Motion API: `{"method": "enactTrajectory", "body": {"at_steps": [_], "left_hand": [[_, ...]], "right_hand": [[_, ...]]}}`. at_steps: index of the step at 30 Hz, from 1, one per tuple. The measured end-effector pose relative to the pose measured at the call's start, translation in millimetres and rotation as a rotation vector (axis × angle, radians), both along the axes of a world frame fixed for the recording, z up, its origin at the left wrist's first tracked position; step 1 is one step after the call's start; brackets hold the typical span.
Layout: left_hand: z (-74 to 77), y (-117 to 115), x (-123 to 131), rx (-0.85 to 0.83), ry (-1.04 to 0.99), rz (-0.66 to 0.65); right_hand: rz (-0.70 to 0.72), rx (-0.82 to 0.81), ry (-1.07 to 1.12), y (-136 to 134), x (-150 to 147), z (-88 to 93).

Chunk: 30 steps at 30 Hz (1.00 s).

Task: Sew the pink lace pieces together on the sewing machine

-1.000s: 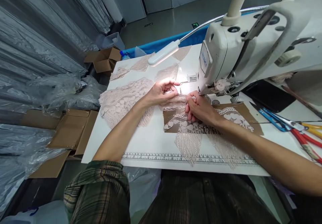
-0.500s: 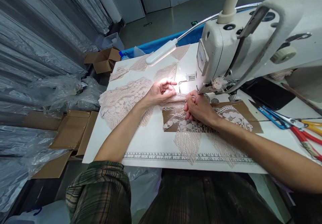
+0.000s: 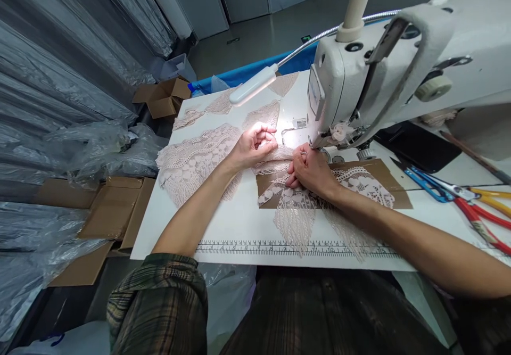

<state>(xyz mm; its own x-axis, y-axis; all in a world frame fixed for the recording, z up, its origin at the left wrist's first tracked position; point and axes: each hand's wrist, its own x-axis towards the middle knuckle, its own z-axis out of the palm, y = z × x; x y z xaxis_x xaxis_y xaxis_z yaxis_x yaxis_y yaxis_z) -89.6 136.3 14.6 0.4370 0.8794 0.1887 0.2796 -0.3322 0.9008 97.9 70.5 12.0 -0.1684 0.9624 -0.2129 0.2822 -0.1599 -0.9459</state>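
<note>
Lace strip (image 3: 276, 164): right fingers (image 3: 293, 178) pinching | left fingers (image 3: 261, 129): curled, hold unclear | cardboard boxes (image 3: 138, 211): flaps open

1. A white lamp (image 3: 254, 85) is shining onto the table (image 3: 239, 227), washing out the patch beside the left hand (image 3: 255, 145).
2. The floor (image 3: 247, 41) and curtain (image 3: 59, 51) are lying in dimmer light.
3. The dark shirt (image 3: 319, 312) is losing detail in shadow.
4. The view is stretching toward its edges.

white table (image 3: 231, 224): lace pieces (image 3: 195, 153), brown sheet (image 3: 385, 173), scissors (image 3: 471, 217), sewing machine (image 3: 331, 73), ruler strip (image 3: 251, 247).
</note>
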Motion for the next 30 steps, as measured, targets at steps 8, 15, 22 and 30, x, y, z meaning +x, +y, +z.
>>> {"method": "enactTrajectory", "body": {"at_steps": [8,15,22,30], "left_hand": [[22.6,-1.3,-3.5,0.524,0.541,0.137],[28.7,33.7,6.3,0.343,0.969,0.032],[23.9,87.0,26.0,0.335,0.951,0.049],[14.1,38.1,37.1,0.474,0.886,0.032]], "right_hand": [[0.135,-0.034,0.078,-8.3,3.4,3.5],[0.564,0.374,-0.341,-29.5,30.2,39.3],[0.269,0.423,-0.517,-46.5,107.2,17.2],[-0.052,0.538,-0.726,-62.2,162.9,-23.7]]}}
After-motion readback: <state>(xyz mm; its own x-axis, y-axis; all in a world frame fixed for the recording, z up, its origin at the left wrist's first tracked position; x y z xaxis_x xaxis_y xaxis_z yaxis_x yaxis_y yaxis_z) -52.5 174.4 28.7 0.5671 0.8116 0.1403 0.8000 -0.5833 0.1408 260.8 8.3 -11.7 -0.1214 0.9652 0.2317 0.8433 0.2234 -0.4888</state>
